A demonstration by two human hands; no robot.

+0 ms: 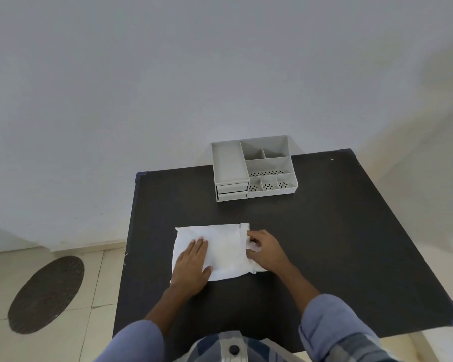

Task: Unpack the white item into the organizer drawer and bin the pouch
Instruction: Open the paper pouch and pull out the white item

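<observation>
A white pouch [225,246] lies flat on the dark table [324,231], near its front. My left hand [192,265] rests palm down on the pouch's left half, fingers together and straight. At the pouch's right end, my right hand [266,250] has its fingers curled around the white edge there. Whether that edge is the pouch's opening or the item inside, I cannot tell. The grey organizer [270,163] stands at the table's far edge, with two shut drawers [232,192] stacked at its front left.
The organizer's top holds several open compartments, some with perforated floors. A dark oval mat [46,293] lies on the tiled floor to the left of the table. A pale wall rises behind the table. No bin is in view.
</observation>
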